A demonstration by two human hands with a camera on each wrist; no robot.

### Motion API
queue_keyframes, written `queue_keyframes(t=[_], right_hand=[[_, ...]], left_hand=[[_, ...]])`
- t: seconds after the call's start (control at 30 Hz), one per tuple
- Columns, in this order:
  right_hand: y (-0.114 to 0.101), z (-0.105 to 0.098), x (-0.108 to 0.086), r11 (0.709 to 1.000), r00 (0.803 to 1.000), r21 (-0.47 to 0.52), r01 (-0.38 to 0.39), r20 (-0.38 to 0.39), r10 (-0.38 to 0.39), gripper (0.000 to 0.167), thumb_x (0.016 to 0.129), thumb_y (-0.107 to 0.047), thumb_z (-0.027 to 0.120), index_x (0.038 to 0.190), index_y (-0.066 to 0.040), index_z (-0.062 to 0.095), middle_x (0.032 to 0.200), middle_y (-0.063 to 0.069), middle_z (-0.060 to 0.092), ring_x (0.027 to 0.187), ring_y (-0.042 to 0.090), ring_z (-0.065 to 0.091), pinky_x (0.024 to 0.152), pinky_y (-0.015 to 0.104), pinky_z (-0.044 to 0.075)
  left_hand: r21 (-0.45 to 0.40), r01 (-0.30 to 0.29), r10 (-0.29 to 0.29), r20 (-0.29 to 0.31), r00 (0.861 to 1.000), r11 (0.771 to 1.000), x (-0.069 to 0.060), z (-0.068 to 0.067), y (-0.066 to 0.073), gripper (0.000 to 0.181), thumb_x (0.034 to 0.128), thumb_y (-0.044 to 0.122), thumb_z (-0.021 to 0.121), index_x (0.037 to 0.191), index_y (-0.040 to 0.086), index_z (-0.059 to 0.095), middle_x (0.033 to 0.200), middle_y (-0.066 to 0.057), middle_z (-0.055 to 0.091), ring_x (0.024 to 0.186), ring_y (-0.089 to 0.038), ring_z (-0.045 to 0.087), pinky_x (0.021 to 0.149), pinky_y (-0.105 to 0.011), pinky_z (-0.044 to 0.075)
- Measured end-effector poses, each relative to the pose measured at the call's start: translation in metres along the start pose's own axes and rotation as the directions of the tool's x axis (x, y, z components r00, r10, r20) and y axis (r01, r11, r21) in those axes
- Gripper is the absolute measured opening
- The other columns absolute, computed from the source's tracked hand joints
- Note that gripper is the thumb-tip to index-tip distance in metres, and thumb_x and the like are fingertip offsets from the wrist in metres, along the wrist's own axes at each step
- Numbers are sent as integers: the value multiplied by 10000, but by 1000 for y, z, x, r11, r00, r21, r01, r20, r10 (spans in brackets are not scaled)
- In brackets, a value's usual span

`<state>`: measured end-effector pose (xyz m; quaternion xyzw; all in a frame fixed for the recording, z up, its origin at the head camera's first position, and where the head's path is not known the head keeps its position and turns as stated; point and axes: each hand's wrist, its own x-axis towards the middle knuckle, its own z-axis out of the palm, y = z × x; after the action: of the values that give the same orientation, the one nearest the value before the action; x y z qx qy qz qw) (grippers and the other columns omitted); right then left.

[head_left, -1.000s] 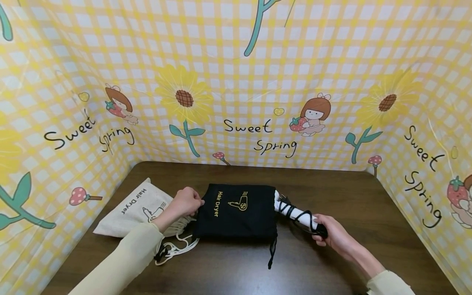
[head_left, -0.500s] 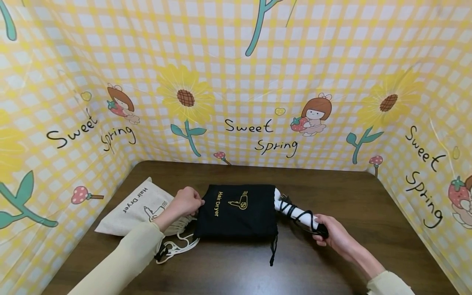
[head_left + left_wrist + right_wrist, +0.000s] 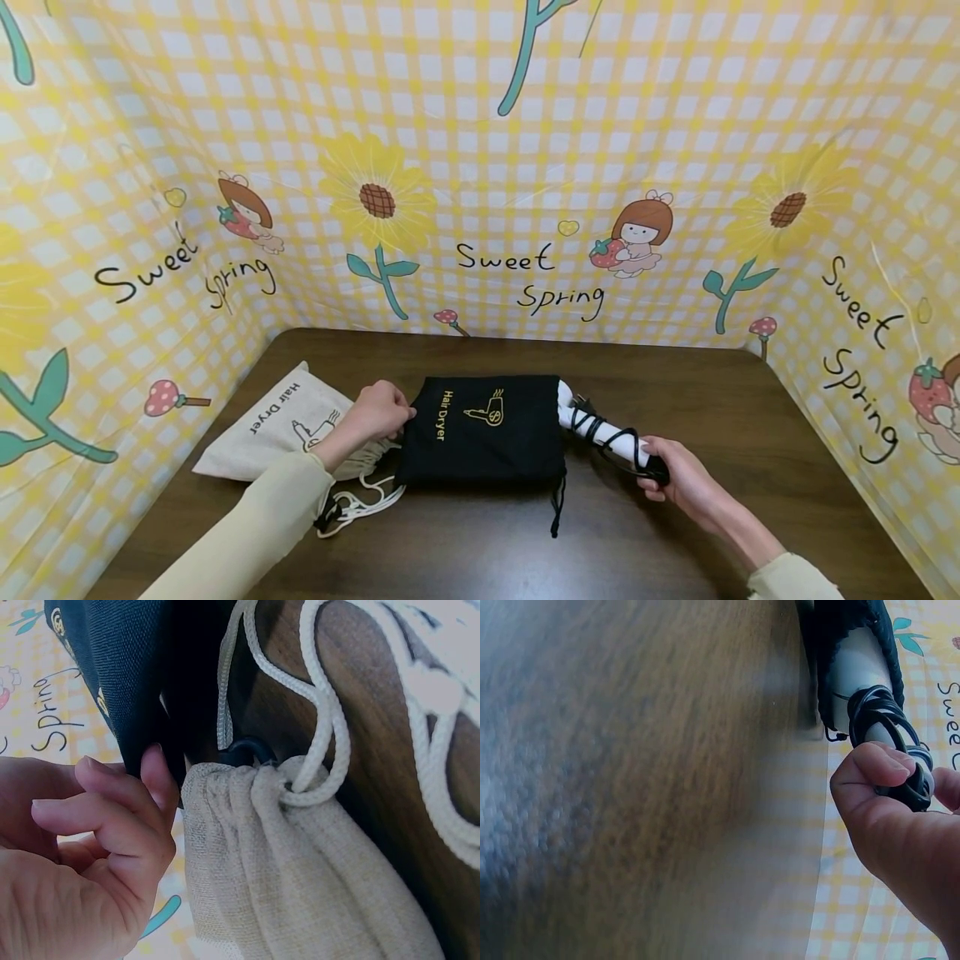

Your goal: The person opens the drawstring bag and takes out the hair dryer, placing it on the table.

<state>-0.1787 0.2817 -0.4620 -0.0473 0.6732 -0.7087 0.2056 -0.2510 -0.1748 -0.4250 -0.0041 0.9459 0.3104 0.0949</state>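
Note:
A black drawstring bag printed "Hair Dryer" lies at the middle of the table. My left hand pinches its closed left end; the left wrist view shows the dark cloth between thumb and fingers. Out of the bag's right end sticks a white hair dryer handle, wound with a black cord. The dryer's other end is hidden inside the bag. My right hand grips the end of the handle, with thumb and fingers around the cord there.
A beige drawstring bag, also printed "Hair Dryer", lies left, partly behind my left forearm. Its white cords trail beside the black bag. A black drawstring hangs at the black bag's near right corner. Patterned cloth walls surround the brown table.
Both hands keep their holds on the bag and the handle. Hardly anything moves; the black drawstring's end shifts slightly.

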Motion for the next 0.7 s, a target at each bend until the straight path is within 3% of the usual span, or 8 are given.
queue_keyframes(t=[0.7], right_hand=[[0, -4, -1, 1000, 1000, 28, -11, -26, 11, 194, 1093, -120, 319, 1064, 4, 466, 860, 73, 499, 648, 126, 443, 590, 243, 407]], left_hand=[[-24, -1, 1, -1, 1000, 1000, 2, 2, -1, 312, 979, 125, 720, 672, 73, 694, 610, -85, 677, 509, -172, 642, 485, -255, 473]])
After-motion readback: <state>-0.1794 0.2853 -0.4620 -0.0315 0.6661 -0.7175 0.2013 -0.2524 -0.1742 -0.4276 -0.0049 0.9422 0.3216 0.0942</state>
